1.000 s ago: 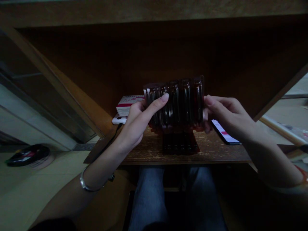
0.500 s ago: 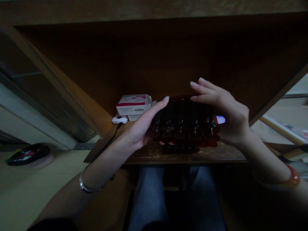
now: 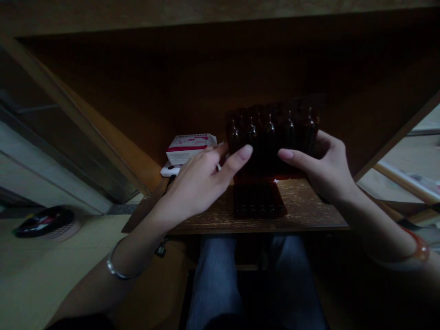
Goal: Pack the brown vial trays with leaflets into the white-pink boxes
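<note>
Between my hands is a dark brown, see-through plastic ampoule tray (image 3: 270, 130), moulded in a row of bottle shapes with their narrow necks upward. It is tilted up above the shelf board. My left hand (image 3: 202, 178) grips its left side, thumb across the front and fingers behind. My right hand (image 3: 332, 167) is closed round the right side, thumb likewise in front. Whether ampoules sit in it is too dark to tell. A second dark brown tray (image 3: 260, 201) lies flat on the board (image 3: 305, 201) just below.
A white and pink box (image 3: 190, 149) stands at the left on the board, over a small white device (image 3: 169, 170) with a dark cable. Wooden cabinet walls (image 3: 113, 137) enclose the space. A lined waste basket (image 3: 46, 222) is on the floor at left. My knees are below.
The held tray has been raised and turned upright, its necks now pointing up. My right hand has moved down to its lower right side. The tray beneath shows more fully.
</note>
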The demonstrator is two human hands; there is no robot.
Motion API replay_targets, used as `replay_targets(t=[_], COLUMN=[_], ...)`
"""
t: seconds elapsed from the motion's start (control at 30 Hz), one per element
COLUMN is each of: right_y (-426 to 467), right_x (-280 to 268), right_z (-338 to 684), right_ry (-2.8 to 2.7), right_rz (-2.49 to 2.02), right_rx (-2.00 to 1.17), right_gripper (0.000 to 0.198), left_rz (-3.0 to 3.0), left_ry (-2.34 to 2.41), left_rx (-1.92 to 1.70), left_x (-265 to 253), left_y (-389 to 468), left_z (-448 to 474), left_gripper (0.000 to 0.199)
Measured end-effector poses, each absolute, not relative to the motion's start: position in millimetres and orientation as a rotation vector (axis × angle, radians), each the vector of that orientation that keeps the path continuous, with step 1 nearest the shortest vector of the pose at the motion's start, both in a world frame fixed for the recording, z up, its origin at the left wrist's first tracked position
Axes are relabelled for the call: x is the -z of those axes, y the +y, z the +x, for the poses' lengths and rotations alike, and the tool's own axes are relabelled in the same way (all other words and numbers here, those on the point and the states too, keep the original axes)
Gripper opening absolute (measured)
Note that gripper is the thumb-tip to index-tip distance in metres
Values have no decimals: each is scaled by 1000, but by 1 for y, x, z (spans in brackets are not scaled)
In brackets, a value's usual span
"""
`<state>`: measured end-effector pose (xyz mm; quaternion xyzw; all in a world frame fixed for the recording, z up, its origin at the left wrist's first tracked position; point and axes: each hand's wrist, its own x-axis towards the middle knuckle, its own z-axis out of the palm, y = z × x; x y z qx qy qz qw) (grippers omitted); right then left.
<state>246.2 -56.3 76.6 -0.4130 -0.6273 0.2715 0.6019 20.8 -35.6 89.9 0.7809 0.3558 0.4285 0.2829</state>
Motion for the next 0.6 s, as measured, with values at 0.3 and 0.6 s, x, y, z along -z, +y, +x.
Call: replay_targets(t=[0.3, 0.6], right_y=[-41, -24], right_x=[-68, -70], right_z=[253, 281], right_ry=[-1429, -1663], right_rz=[-980, -1011], right_rx=[-895, -1073], right_gripper=[46, 38], left_rz=[1892, 1842], left_ry=[781, 680], left_rx=[-1102, -1004], left_x=[-76, -57], left_y=[-20, -8], left_z=[43, 48], left_gripper=[43, 44])
